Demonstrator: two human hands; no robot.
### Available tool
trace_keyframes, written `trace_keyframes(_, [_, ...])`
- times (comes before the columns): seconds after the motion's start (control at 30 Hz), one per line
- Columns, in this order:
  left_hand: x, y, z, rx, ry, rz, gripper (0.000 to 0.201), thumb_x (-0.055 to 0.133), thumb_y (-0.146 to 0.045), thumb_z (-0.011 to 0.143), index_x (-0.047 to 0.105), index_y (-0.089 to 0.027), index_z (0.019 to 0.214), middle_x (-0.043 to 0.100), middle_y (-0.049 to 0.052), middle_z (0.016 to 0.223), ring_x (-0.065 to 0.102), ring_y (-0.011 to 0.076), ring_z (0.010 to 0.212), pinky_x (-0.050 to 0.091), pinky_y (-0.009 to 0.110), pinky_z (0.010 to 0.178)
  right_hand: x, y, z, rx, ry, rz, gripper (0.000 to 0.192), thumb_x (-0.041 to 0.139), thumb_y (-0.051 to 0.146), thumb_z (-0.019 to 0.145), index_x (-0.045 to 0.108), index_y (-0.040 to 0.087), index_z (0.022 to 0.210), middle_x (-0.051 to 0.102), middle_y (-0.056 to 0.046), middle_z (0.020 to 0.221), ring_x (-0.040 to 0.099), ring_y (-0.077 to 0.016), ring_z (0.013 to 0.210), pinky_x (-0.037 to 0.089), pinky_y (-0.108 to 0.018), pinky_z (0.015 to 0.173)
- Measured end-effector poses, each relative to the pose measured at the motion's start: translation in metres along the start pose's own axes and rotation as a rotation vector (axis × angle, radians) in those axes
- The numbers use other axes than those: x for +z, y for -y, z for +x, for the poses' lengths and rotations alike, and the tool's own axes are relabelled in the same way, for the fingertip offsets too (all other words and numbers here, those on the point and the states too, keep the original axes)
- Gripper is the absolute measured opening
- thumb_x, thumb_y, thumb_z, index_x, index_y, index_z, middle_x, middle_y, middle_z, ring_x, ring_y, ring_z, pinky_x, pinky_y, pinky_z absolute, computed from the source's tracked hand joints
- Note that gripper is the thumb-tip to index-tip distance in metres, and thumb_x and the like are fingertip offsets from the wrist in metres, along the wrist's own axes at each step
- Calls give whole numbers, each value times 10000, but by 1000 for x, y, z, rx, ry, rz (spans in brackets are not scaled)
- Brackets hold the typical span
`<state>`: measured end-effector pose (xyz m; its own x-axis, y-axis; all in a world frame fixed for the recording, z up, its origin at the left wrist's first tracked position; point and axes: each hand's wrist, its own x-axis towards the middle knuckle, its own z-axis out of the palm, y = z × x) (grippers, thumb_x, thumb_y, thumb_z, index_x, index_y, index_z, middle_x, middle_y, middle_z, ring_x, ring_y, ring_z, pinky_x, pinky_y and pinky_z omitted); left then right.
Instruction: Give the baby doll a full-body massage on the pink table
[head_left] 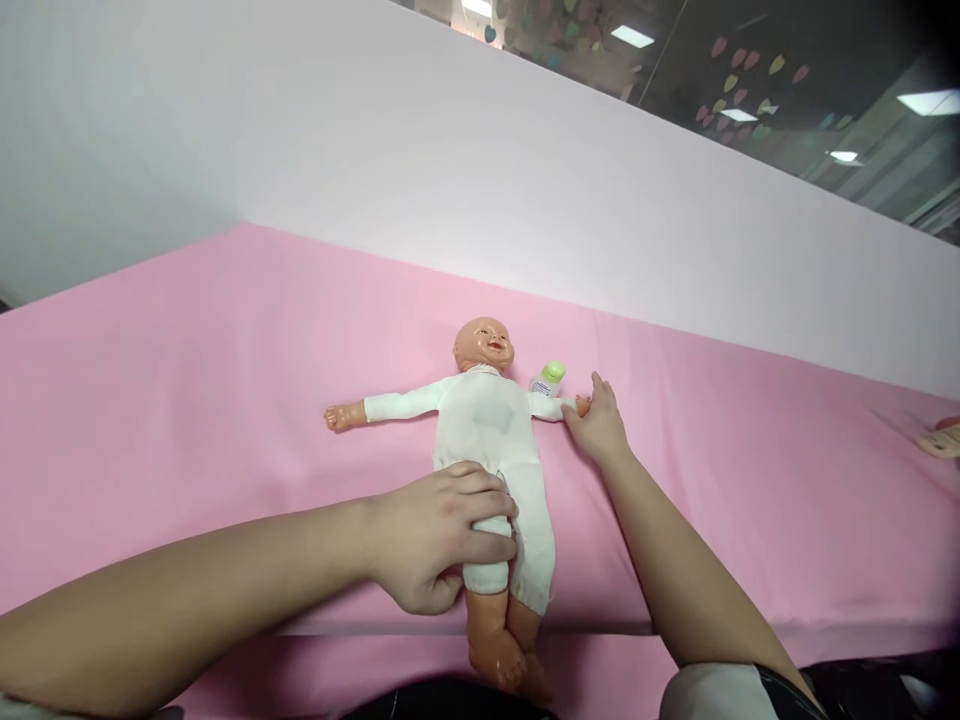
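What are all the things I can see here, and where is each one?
doll: one, tan skin with a white bodysuit, lying face up in the middle of the pink surface, arms spread, feet over the near edge
small bottle: one, white with a green cap, lying just behind the doll's arm, beside the right hand
pink surface: one, pink cloth, covering the whole work area
wall panel: one, pale white, standing behind the pink surface
tan object: one, at the far right edge, too cut off to identify
left hand: one, gripping the doll's leg at the thigh
right hand: one, fingers touching the doll's hand
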<state>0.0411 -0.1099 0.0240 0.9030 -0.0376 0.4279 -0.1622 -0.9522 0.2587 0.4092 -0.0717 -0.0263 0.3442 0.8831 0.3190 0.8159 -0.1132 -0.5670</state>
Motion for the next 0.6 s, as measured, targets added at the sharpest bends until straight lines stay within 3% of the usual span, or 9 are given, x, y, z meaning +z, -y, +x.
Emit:
trace_keyframes(0.07, [0,0,-1,-1,-15,-17,668,700,-207,675,698,-270,1340,717,132,1346,665,367,1253,525,550,1131,1,7,-5,-23,-1,-54,1009,715,475,928,272,122,1762,241,-267,1827,188,-454,1728,279,-731,1353])
trace_keyframes(0.13, [0,2,-2,1,-36,-33,661,676,-205,699,694,-269,1356,719,130,1344,672,357,1245,524,544,1131,5,17,-12,-97,3,-56,971,711,452,937,293,155,1762,260,-234,1833,214,-429,1727,310,-713,1350])
trace_keyframes(0.23, [4,6,-3,-32,-81,-28,601,622,-200,786,676,-256,1382,727,138,1334,698,339,1197,533,531,1118,13,34,-24,-324,2,-5,747,679,395,971,486,247,1677,435,-156,1772,381,-391,1667,378,-705,1321])
trace_keyframes(0.33, [9,11,-4,-89,-128,-2,471,581,-231,925,673,-226,1387,749,141,1291,722,322,1166,538,508,1113,20,49,-34,-586,27,83,426,619,313,1022,735,296,1431,651,-116,1598,621,-337,1478,502,-636,1254])
trace_keyframes(0.4, [12,14,-5,-115,-151,0,378,569,-283,1010,690,-223,1363,767,129,1265,730,308,1168,539,484,1108,21,55,-38,-708,63,140,332,585,262,1038,816,307,1271,767,-97,1433,728,-299,1319,595,-582,1162])
trace_keyframes(0.5, [12,17,-7,-174,-200,-3,306,546,-310,1077,721,-230,1315,782,107,1253,735,281,1161,553,442,1074,18,61,-42,-764,102,192,304,577,225,1025,853,322,1106,849,-55,1234,802,-268,1146,667,-545,1051])
trace_keyframes(0.6, [7,22,-10,-318,-248,37,278,516,-266,1083,748,-219,1227,781,98,1230,739,269,1113,572,426,1007,15,65,-47,-772,159,228,299,586,203,996,856,323,1044,863,-31,1184,822,-255,1125,690,-519,1022])
